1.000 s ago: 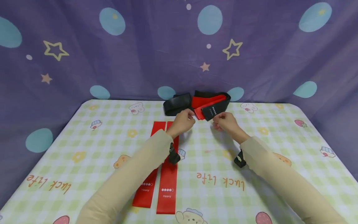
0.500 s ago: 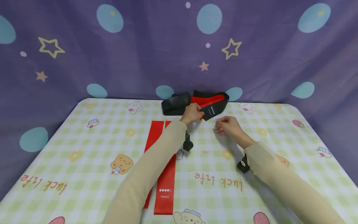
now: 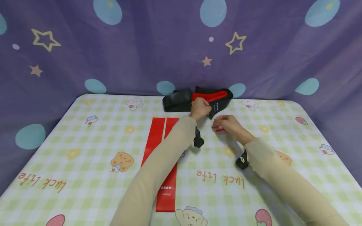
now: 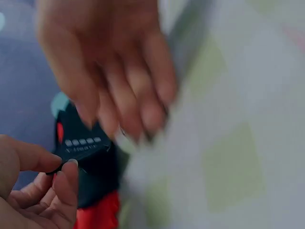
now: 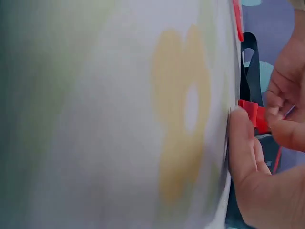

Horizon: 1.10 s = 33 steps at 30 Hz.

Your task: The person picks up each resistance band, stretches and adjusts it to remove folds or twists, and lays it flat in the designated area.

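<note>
My left hand is at the far side of the table, over a folded red and black bundle of flat exercise bands. In the left wrist view its thumb and index finger pinch the edge of the black exercise band, marked with dots and a partly blurred label. Red band shows inside the black fold. My right hand hovers nearer and to the right, fingers loosely bent, apart from the bundle and holding nothing visible. Another black looped band lies left of the left hand.
Two flat red bands, one partly under my left sleeve and the other printed "Heavy", lie lengthwise left of centre. A checked cloth covers the table. A purple curtain hangs behind the far edge.
My left hand has moved right and forward, from beside the bundle onto the band edge it pinches. My right hand has drawn slightly back from the black band's corner.
</note>
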{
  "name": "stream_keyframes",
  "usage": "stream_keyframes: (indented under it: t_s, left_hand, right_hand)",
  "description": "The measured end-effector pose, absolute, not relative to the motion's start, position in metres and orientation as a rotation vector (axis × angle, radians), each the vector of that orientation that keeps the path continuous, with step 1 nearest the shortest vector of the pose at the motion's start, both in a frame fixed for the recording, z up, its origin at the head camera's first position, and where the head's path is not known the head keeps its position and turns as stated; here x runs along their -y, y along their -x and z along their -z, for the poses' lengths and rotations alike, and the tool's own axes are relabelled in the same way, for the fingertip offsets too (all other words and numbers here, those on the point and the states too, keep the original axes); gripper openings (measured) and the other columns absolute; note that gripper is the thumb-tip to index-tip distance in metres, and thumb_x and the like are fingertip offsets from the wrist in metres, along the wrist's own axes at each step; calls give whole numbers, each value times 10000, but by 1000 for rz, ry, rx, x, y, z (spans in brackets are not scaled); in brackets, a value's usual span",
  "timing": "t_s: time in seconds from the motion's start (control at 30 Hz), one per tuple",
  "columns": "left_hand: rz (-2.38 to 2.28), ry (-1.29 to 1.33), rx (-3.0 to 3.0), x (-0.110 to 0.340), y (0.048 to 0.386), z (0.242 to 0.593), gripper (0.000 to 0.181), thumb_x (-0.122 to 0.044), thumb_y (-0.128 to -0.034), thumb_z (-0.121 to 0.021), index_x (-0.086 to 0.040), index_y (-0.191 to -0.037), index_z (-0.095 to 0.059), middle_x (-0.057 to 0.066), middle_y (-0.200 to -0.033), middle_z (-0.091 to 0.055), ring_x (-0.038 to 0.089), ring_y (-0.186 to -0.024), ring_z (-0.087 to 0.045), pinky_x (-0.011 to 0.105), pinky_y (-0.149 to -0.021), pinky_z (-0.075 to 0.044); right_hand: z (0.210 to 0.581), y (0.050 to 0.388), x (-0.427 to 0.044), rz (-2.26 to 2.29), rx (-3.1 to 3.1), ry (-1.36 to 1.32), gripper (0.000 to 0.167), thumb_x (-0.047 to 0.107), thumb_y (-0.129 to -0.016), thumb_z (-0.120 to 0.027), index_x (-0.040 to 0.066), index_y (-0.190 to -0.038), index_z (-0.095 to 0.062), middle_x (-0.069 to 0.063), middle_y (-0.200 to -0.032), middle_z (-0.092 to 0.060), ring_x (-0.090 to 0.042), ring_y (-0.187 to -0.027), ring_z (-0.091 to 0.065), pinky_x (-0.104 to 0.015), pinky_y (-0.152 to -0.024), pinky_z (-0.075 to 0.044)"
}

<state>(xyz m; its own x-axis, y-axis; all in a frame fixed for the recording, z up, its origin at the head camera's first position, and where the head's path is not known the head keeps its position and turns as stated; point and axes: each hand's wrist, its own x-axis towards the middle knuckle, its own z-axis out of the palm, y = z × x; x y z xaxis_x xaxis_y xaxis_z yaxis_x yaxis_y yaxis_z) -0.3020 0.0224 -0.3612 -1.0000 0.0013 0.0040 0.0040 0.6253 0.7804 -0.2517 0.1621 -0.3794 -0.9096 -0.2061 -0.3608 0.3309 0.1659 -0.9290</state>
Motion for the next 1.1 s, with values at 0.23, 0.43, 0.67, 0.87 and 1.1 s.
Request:
stream_keyframes:
  t_s: [0.23, 0.43, 0.67, 0.87, 1.1]
  left_hand:
    - [1540, -3, 2829, -26, 289, 343, 196, -105, -839, -629, -7, -982, -722, 90, -763, -737, 179, -696, -714, 254, -760, -552]
    - [1652, -74, 2834, -26, 282, 342, 158, -97, -849, -605, -8, -900, -725, 34, -588, -652, 194, -633, -698, 168, -532, -491]
    - [1750, -3, 2801, -17, 268, 343, 144, -92, -838, -618, 4, -869, -721, 23, -562, -627, 268, -701, -714, 189, -586, -494]
    - [1727, 90, 2815, -11, 256, 345, 172, -86, -829, -640, 12, -953, -706, 117, -723, -713, 92, -529, -634, 170, -584, -506]
    - [1908, 66, 2777, 5, 244, 345, 209, -71, -848, -603, 25, -1022, -668, 114, -821, -695, 102, -580, -641, 234, -669, -559]
  right_hand:
    - [382, 258, -158, 2181, -1510, -207, 315, 208, -1031, -384, 23, -1269, -476, -27, -927, -690, -128, -887, -673, -244, -845, -540]
    - [381, 261, -153, 2507, -1240, -388, 139, 96, -1006, -421, 38, -1039, -543, -33, -810, -699, -118, -735, -672, -193, -703, -549]
    - [375, 268, -154, 2621, -1350, -564, 42, 48, -958, -506, 37, -961, -466, 3, -671, -645, -59, -555, -551, -167, -458, -409]
    - [372, 273, -158, 2663, -1329, -563, 62, 40, -936, -552, 70, -987, -532, 17, -712, -698, -65, -669, -644, -197, -582, -502]
    - [373, 271, -149, 2635, -1442, -518, 55, 60, -899, -625, 94, -862, -603, 41, -696, -684, -51, -616, -627, -169, -567, -499]
